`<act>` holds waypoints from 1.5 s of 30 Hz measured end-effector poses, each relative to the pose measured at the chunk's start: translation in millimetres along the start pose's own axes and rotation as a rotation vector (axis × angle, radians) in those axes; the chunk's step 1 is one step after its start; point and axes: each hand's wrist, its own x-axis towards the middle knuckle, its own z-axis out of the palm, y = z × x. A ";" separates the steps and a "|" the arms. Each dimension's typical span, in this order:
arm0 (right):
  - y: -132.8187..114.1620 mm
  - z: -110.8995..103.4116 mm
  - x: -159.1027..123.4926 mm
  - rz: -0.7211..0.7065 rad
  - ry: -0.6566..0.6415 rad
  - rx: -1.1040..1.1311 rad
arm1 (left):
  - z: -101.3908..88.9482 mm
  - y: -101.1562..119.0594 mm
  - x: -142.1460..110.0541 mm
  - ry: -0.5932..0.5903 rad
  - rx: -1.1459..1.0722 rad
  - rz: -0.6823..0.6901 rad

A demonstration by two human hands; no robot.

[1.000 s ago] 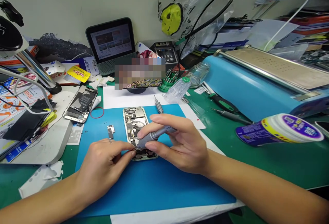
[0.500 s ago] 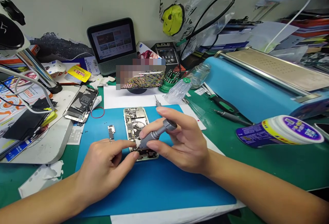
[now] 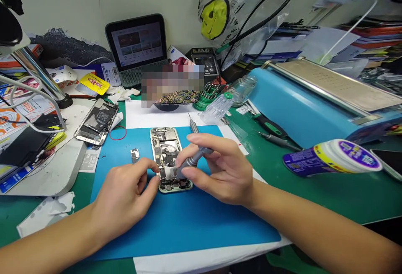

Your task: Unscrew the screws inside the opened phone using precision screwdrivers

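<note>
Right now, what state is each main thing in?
Phone on the mat: opened, parts exposed
Screwdriver: held, tilted over the phone
Right hand: gripping the screwdriver
Left hand: thumb and forefinger apart
Other phone: opened, insides showing
Display: lit
Tub: lid on

The screwdriver [image 3: 192,160] is grey, the mat [image 3: 188,228] blue.

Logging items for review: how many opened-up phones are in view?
2. One phone lies on the blue mat, partly hidden by the right hand; the other phone is farther left, at the edge of the white base. More may be hidden.
</note>
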 end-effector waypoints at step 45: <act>-0.1 1.6 -1.4 -0.012 -0.050 -0.010 | 1.5 -2.5 -1.1 -0.099 -0.005 0.185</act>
